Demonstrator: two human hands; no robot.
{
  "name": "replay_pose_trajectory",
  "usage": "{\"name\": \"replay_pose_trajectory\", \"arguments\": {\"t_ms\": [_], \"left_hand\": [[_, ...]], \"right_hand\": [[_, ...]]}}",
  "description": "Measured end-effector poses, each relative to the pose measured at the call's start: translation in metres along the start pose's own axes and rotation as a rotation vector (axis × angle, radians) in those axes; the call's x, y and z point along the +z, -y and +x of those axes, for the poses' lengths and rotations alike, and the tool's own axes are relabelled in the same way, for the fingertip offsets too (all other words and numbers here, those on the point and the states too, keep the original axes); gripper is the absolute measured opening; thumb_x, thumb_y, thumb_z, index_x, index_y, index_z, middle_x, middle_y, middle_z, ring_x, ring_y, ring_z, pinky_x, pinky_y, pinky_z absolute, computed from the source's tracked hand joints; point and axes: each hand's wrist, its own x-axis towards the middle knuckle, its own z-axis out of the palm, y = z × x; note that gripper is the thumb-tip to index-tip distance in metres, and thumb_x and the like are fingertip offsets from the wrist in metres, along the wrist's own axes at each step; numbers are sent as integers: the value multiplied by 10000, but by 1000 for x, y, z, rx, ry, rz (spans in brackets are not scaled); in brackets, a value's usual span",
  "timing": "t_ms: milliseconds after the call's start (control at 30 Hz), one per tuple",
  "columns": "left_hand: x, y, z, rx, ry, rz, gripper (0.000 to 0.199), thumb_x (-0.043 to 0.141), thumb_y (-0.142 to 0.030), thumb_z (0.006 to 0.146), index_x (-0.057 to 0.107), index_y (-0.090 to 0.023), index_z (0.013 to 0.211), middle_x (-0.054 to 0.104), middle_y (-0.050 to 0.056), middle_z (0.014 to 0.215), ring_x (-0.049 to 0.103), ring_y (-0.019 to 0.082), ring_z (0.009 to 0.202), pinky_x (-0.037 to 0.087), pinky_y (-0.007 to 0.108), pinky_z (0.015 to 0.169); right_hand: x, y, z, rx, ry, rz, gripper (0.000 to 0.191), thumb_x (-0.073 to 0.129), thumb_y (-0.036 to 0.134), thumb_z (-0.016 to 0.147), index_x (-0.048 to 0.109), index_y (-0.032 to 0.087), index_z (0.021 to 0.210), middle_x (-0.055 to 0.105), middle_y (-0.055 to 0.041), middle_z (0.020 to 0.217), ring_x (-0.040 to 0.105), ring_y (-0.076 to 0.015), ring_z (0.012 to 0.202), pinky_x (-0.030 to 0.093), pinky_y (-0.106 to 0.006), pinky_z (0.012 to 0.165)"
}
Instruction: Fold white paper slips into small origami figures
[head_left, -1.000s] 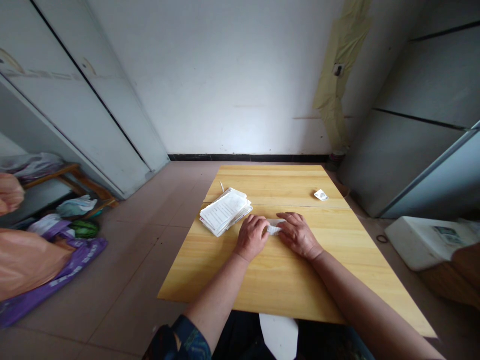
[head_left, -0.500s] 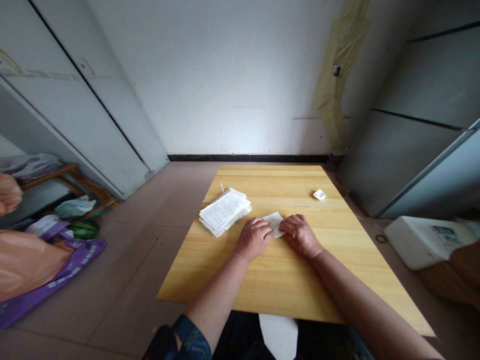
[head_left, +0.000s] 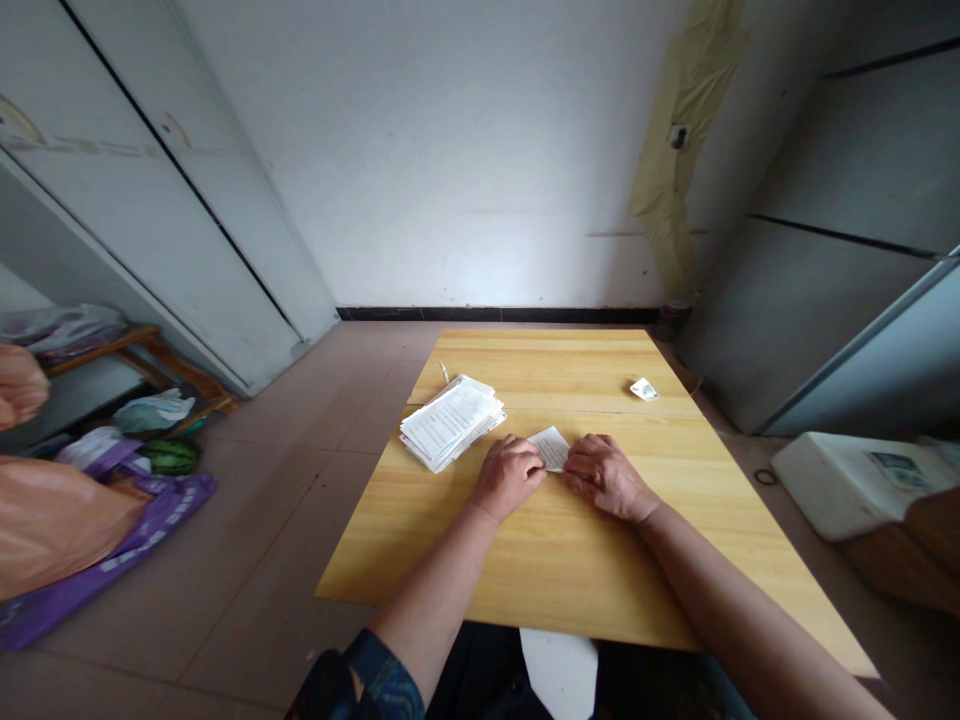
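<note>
A small white paper slip (head_left: 551, 448) lies on the pine-coloured wooden table (head_left: 540, 560), held flat between my left hand (head_left: 508, 478) and my right hand (head_left: 605, 479). Fingers of both hands rest on its lower edges. Just left of my left hand sits a stack of printed paper sheets (head_left: 451, 422), not touched by it. Further off, toward the table's right side, lies a crumpled white scrap (head_left: 643, 389).
A thin white stick (head_left: 444, 373) lies behind the stack. Plastic bags and a striped melon (head_left: 171, 456) sit on the tiled floor at left, by a wooden stool. A white foam box (head_left: 847, 485) stands at right. The wall is behind the table.
The paper slip has gone from a narrow fold to a wider, flatter piece. My right hand has shifted slightly right, away from my left hand.
</note>
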Motion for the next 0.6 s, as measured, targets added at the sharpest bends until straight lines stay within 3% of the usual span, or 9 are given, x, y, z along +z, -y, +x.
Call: {"name": "replay_pose_trajectory", "arguments": {"t_ms": [133, 300, 600], "left_hand": [[0, 1, 0, -28, -16, -55, 89, 668, -151, 748, 706, -220, 707, 698, 23, 846, 594, 175, 830, 465, 332, 808], [0, 3, 3, -78, -25, -98, 167, 598, -124, 794, 689, -208, 681, 684, 18, 804, 594, 156, 806, 472, 292, 772], [2, 4, 7, -110, -14, -108, 124, 627, -112, 768, 664, -194, 682, 665, 17, 812, 585, 154, 807, 467, 279, 751]], "right_hand": [[2, 0, 0, 122, 0, 1, 320, 482, 307, 920, 611, 189, 652, 596, -31, 709, 536, -161, 755, 344, -288, 690], [11, -1, 1, 265, -62, 84, 300, 508, 367, 899, 608, 193, 675, 599, -34, 709, 547, -165, 720, 375, -280, 658], [17, 5, 3, 320, -130, 71, 296, 467, 281, 904, 578, 187, 645, 596, -47, 713, 539, -169, 722, 378, -282, 661]]}}
